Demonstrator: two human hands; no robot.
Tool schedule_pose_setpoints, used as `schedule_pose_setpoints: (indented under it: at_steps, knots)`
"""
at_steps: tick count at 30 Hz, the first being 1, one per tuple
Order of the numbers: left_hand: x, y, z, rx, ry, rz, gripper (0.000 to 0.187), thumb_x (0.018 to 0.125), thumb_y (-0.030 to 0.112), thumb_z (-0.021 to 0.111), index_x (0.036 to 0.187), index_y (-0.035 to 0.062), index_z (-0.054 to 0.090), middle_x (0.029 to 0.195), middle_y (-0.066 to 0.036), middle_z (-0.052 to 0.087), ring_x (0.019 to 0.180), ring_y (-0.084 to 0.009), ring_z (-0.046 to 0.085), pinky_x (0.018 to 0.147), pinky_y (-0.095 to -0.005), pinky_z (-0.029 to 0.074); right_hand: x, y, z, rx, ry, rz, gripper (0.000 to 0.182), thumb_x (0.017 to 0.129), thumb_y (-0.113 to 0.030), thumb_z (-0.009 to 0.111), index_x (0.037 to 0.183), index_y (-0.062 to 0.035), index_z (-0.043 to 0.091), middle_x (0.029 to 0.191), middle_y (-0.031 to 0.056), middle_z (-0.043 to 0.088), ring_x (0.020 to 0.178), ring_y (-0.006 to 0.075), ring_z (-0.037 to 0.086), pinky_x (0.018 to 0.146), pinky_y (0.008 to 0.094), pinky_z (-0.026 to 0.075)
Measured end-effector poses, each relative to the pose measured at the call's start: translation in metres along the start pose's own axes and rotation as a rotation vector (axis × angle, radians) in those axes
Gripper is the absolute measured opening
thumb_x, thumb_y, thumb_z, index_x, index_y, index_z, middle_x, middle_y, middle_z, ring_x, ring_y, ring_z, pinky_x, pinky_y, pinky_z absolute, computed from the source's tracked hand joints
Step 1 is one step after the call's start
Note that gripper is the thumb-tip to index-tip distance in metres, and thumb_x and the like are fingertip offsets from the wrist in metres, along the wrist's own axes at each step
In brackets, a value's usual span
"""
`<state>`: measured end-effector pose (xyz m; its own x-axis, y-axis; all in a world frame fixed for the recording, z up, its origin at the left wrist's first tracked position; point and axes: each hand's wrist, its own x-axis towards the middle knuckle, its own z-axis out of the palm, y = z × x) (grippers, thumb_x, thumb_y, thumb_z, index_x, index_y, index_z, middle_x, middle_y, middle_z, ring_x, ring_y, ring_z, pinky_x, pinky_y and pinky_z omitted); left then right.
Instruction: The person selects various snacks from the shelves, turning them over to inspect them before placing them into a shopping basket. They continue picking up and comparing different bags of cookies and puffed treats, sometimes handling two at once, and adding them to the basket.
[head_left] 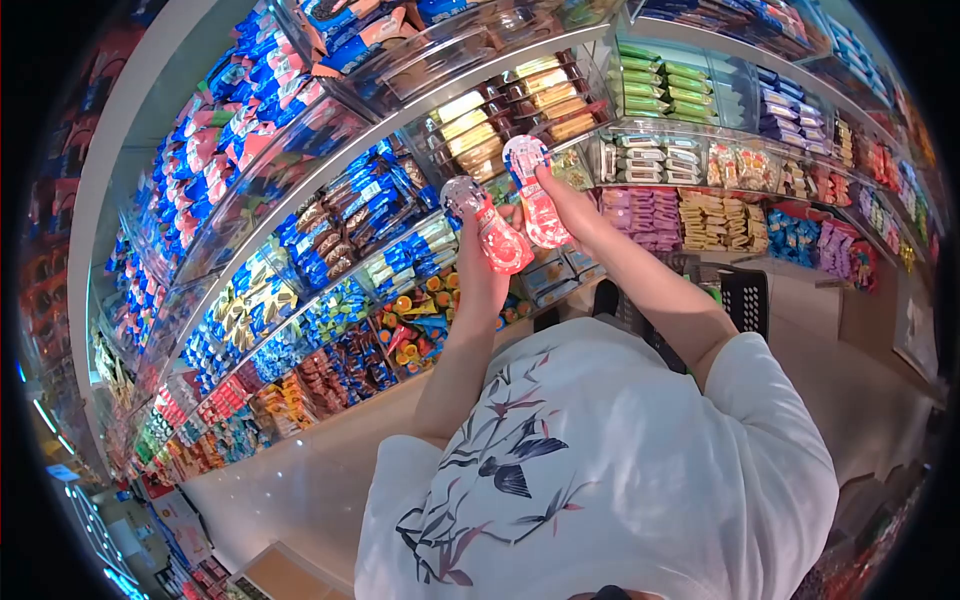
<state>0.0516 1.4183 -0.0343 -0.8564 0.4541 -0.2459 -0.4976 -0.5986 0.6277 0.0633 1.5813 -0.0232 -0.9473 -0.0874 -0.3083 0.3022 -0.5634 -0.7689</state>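
Observation:
My left hand (484, 280) is closed around a long, rounded pink-and-white snack pack (504, 244), its exact kind too small to read. A similar pink-and-white pack with some blue near its top (541, 212) is gripped in my right hand (570, 203), the thumb lying along its side. Both packs are held up side by side, slightly apart, in front of the shelves. Behind them are brown-and-yellow wrapped bars (467, 128) in a clear bin. Most of my left fingers are hidden behind the pack.
Curved shelves with clear bins (420, 75) wrap around ahead and to the left, full of wrapped snacks. Green packets (640, 85) and purple packets (640, 218) sit at the right. A black perforated basket (745, 300) stands low at the right, above the pale floor (290, 490).

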Motion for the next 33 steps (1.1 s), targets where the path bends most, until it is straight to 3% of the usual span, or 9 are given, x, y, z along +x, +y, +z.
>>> schedule_pose_setpoints:
  at_steps: [8, 11, 17, 18, 22, 25, 29, 32, 33]
  knots:
    - [0.007, -0.014, 0.016, 0.229, -0.022, 0.012, 0.03, 0.094, 0.016, 0.057, 0.119, 0.001, 0.049, 0.111, -0.009, 0.061, 0.099, -0.0157, 0.061, 0.085, -0.032, 0.05, -0.02, 0.002, -0.014, 0.145, 0.103, -0.086, 0.054, 0.101, -0.046, 0.03, 0.124, -0.003, 0.052, 0.104, 0.0112, 0.066, 0.088, 0.0162, 0.066, 0.078, 0.0293, 0.054]
    - [0.006, -0.015, 0.024, 0.235, -0.091, 0.047, 0.029, 0.097, 0.017, 0.053, 0.121, 0.0026, 0.048, 0.116, -0.01, 0.059, 0.101, -0.0163, 0.06, 0.085, -0.0333, 0.05, -0.025, 0.0, -0.004, 0.127, 0.183, -0.135, 0.051, 0.101, -0.042, 0.033, 0.126, -0.0017, 0.051, 0.113, 0.0103, 0.062, 0.098, 0.0155, 0.062, 0.088, 0.0288, 0.049]
    - [0.007, -0.008, 0.027, 0.079, -0.14, -0.054, 0.051, 0.101, 0.045, 0.031, 0.129, 0.0045, 0.045, 0.122, -0.008, 0.058, 0.111, -0.0199, 0.057, 0.097, -0.0355, 0.044, -0.029, 0.011, 0.0, -0.297, 0.077, -0.444, 0.048, 0.102, -0.039, 0.035, 0.122, 0.0006, 0.053, 0.119, 0.01, 0.057, 0.107, 0.0145, 0.054, 0.095, 0.0255, 0.039]
    - [0.006, -0.009, 0.026, 0.1, -0.11, -0.064, 0.059, 0.098, 0.054, 0.029, 0.126, 0.0054, 0.047, 0.112, -0.007, 0.06, 0.097, -0.0172, 0.061, 0.082, -0.0315, 0.052, -0.03, 0.011, 0.006, -0.112, 0.098, -0.365, 0.051, 0.101, -0.042, 0.034, 0.122, -0.0002, 0.054, 0.112, 0.0113, 0.061, 0.099, 0.0166, 0.059, 0.089, 0.0282, 0.045]
    - [0.007, -0.013, 0.006, -0.12, -0.287, -0.131, 0.065, 0.093, 0.064, 0.031, 0.118, 0.0082, 0.051, 0.074, -0.002, 0.053, 0.074, -0.0133, 0.057, 0.064, -0.0275, 0.05, -0.044, 0.005, 0.002, 0.398, -0.176, -0.061, 0.055, 0.1, -0.047, 0.033, 0.124, -0.0022, 0.053, 0.1, 0.0105, 0.064, 0.085, 0.0201, 0.064, 0.077, 0.0331, 0.051]
    - [0.009, -0.012, 0.005, -0.36, -0.263, -0.26, 0.057, 0.094, 0.06, 0.037, 0.111, 0.0081, 0.053, 0.072, -0.004, 0.054, 0.068, -0.0155, 0.056, 0.061, -0.0262, 0.05, -0.041, 0.007, 0.006, 0.547, -0.129, -0.042, 0.057, 0.099, -0.05, 0.031, 0.123, -0.0027, 0.053, 0.094, 0.0102, 0.065, 0.079, 0.0226, 0.065, 0.071, 0.035, 0.053]
    - [0.012, 0.001, 0.012, -0.261, -0.335, -0.348, 0.041, 0.094, 0.047, 0.044, 0.105, 0.0091, 0.055, 0.072, -0.003, 0.052, 0.069, -0.0151, 0.056, 0.06, -0.0244, 0.05, -0.043, 0.01, 0.004, 0.581, -0.207, -0.023, 0.056, 0.099, -0.051, 0.029, 0.123, -0.0053, 0.052, 0.093, 0.0105, 0.065, 0.079, 0.0237, 0.065, 0.071, 0.034, 0.053]
    - [0.024, -0.007, -0.013, -0.376, -0.592, -0.357, 0.04, 0.092, 0.045, 0.048, 0.103, 0.0074, 0.055, 0.08, -0.003, 0.056, 0.064, -0.0126, 0.055, 0.048, -0.0229, 0.046, -0.055, 0.0, 0.021, 0.449, -0.064, -0.052, 0.048, 0.1, -0.043, 0.034, 0.124, -0.0047, 0.052, 0.093, 0.0103, 0.064, 0.08, 0.0215, 0.065, 0.07, 0.0309, 0.053]
    - [0.019, -0.008, -0.008, -0.312, -0.473, -0.3, 0.039, 0.092, 0.045, 0.047, 0.103, 0.008, 0.055, 0.08, -0.002, 0.056, 0.066, -0.0128, 0.056, 0.051, -0.0242, 0.047, -0.054, 0.001, 0.022, 0.372, -0.013, -0.104, 0.046, 0.1, -0.04, 0.036, 0.124, -0.0042, 0.051, 0.094, 0.0101, 0.064, 0.08, 0.0201, 0.065, 0.07, 0.0296, 0.053]
